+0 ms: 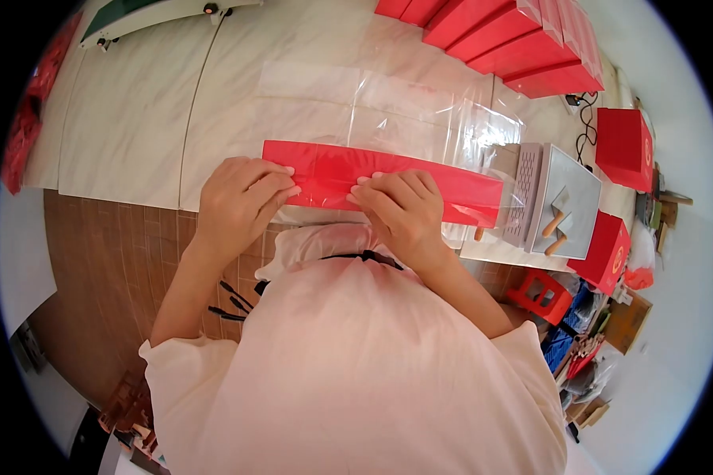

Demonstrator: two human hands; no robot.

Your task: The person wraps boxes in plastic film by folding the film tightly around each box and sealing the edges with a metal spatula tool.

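A long red box [459,190] lies near the front edge of the table, crosswise before me. Clear plastic film [404,115] spreads out behind it and partly covers it, with shiny creases at the right. My left hand [242,194] is at the box's left end, thumb and fingertips drawn together on the film at its near side. Around the middle of the box, my right hand [404,207] has its fingers bent and pinched at the film too. How much film lies between the fingertips is hard to see.
Right of the box stands a grey metal device [574,198] with wooden-handled tools on top. Red boxes [523,47] are lined up at the back right, with another red box [622,150] beyond the device. A green-and-white machine [142,20] sits at the back left.
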